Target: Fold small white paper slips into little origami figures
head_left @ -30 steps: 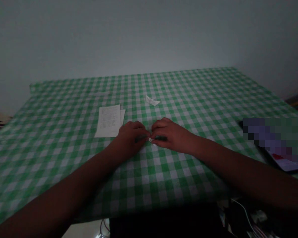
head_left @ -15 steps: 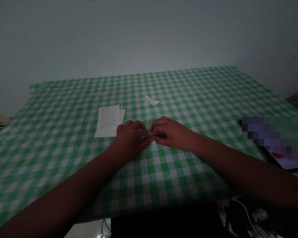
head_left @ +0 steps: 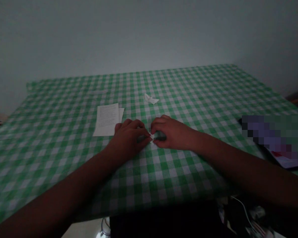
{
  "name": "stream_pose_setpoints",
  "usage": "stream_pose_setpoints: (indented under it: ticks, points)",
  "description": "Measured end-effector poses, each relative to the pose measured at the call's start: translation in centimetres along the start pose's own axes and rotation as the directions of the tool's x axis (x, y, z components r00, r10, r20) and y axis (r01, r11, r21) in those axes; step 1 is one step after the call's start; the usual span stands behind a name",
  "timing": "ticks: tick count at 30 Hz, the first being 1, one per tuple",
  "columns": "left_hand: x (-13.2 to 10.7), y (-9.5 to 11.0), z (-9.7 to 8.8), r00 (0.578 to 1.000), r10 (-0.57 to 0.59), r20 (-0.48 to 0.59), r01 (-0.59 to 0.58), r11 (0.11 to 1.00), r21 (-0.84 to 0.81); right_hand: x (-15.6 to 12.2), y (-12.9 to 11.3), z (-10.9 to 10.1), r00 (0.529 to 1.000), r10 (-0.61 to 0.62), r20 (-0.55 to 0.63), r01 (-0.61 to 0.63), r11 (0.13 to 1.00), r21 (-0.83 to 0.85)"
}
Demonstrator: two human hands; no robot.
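Between my fingertips is a small folded piece of white paper (head_left: 152,137), mostly covered by the fingers. My left hand (head_left: 130,136) pinches its left side with thumb and forefinger. From the right, my right hand (head_left: 171,132) holds the paper, its fingers curled and the thumb below. Both hands rest low over the checked cloth. Just beyond them lies a folded white paper shape with pointed ends (head_left: 151,99), touched by neither hand. Near my left knuckles are flat printed sheets (head_left: 106,119), one partly under another.
A green and white checked tablecloth (head_left: 183,172) covers the table, which meets a grey wall (head_left: 139,36) at the back. At the right edge lies a dark flat object (head_left: 285,162), largely blurred out. Cables (head_left: 245,211) and clutter show below the table.
My right fingers have opened a little around the folded paper, and more of its white shows between the fingertips. The hands stay in nearly the same place; the view shifts slightly.
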State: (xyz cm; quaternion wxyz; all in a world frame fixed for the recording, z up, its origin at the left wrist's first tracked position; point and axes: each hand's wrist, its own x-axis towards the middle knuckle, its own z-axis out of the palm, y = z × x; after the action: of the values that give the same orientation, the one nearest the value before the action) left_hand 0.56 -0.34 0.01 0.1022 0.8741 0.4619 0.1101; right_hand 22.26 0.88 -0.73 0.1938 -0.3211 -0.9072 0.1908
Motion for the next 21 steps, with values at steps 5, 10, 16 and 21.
stream_pose_setpoints:
  ticks: [5, 10, 16, 21]
  points:
    - [-0.04, -0.04, -0.01, 1.000, 0.005, -0.012, -0.005, 1.000, -0.004, -0.21, 0.00, -0.10, 1.000, -0.002, -0.011, 0.002, 1.000, 0.016]
    - [0.06, -0.36, -0.06, 1.000, 0.009, 0.020, -0.008, 0.999, -0.038, -0.18, 0.12, -0.20, 1.000, -0.025, -0.011, 0.025, 0.998, 0.053]
    - [0.12, -0.51, 0.08, 1.000, 0.005, 0.015, -0.005, 0.999, -0.038, -0.05, -0.20, 0.62, 0.997, 0.059, -0.039, -0.061, 0.997, -0.042]
    - [0.17, -0.40, 0.07, 1.000, -0.005, 0.017, 0.006, 0.999, -0.040, -0.14, -0.77, 0.66, 0.995, 0.098, -0.003, -0.098, 0.991, -0.090]
